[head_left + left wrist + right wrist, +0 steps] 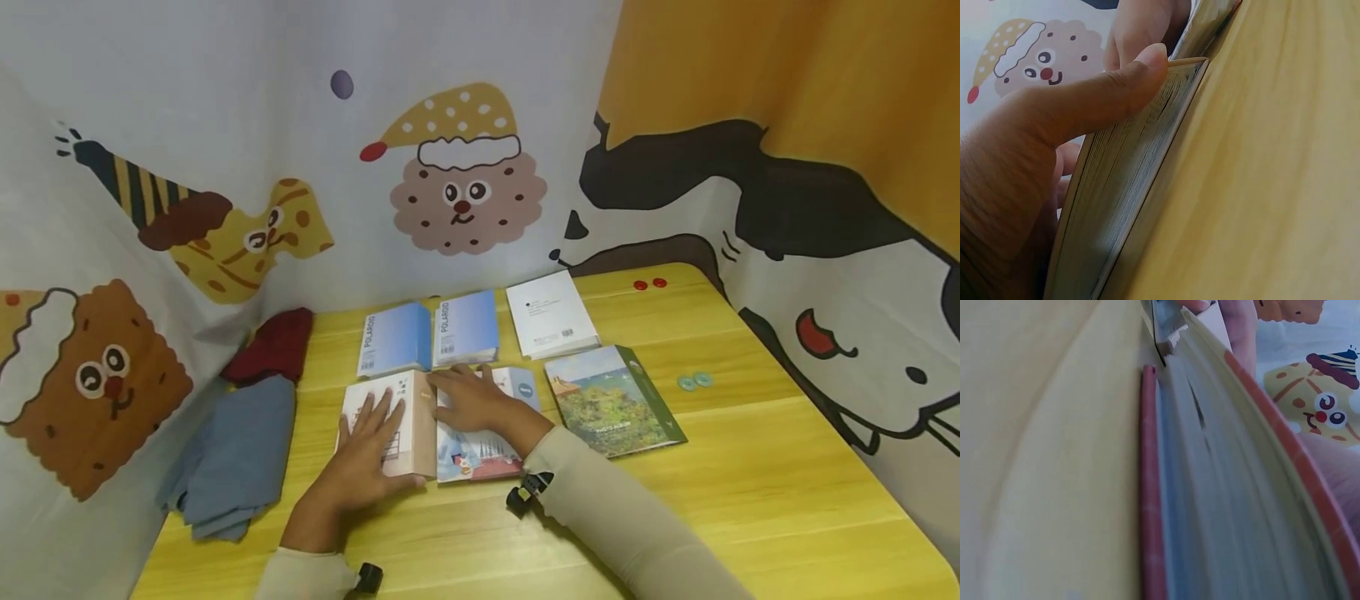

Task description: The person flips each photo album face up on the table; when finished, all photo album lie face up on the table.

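On the yellow wooden table [750, 483], my left hand [371, 437] lies flat with spread fingers on a beige and white album [417, 433]. In the left wrist view its thumb [1104, 94] presses the album's page edge [1122, 200]. Beside it, my right hand [468, 400] rests on an illustrated album with a pink lower edge [472, 462], fingers reaching toward that album's left side. Seen from the right wrist, this album's pages [1222, 506] are slightly fanned above its red bottom cover [1150, 487].
Behind the hands lie two blue POLAROID albums [393, 337] [467, 327], a white album [551, 315] and a landscape-cover album [611, 400]. Dark red cloth [273, 343] and blue-grey cloth [232, 454] are at the left. Red buttons [649, 283] and teal discs [695, 381] sit farther right. Cartoon curtains surround the table.
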{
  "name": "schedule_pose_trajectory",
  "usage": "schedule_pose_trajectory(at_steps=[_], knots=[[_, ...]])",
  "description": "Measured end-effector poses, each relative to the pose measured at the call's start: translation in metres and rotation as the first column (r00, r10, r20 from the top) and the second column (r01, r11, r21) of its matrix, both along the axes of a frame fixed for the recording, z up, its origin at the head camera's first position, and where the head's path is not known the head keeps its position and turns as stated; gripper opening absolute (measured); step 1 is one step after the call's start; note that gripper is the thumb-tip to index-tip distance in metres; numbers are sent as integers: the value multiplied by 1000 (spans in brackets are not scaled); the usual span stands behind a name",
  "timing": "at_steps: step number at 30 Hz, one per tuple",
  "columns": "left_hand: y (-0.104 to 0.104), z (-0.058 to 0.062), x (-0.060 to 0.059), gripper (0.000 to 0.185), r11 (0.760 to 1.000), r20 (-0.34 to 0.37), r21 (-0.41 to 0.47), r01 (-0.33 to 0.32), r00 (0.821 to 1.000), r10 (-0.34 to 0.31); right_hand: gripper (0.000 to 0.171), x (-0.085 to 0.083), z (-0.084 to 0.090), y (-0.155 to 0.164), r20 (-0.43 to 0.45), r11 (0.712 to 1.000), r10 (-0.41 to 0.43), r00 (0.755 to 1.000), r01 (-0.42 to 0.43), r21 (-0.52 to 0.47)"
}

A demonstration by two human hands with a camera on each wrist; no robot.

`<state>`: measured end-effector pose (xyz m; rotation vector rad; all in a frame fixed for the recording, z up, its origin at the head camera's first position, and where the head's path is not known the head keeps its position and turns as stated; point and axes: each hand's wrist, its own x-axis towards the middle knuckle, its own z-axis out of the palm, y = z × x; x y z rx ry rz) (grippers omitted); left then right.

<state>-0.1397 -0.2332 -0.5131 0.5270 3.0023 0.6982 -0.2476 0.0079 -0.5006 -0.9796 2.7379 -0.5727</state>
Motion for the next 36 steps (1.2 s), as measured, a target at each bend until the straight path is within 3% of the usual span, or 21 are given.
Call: schedule_pose_trajectory(at_steps=[8, 18, 26, 36], knots=[[0, -4, 1, 123, 1000, -23, 1, 26, 999, -26, 63, 2, 0, 0, 34, 1000, -26, 999, 26, 1], [0, 1, 0, 110, 999, -78, 7, 46, 996, -46, 66, -1, -5, 2, 54, 999, -18, 998, 21, -47], [0, 2, -3, 112, 999, -65, -8, 36, 997, -37, 71, -1, 0, -1, 58, 999, -41, 997, 40, 27], [11, 0, -2, 119, 1000, -28, -31, 4, 1000, -5, 72, -2, 0, -2, 63, 999, -38, 997, 37, 21]])
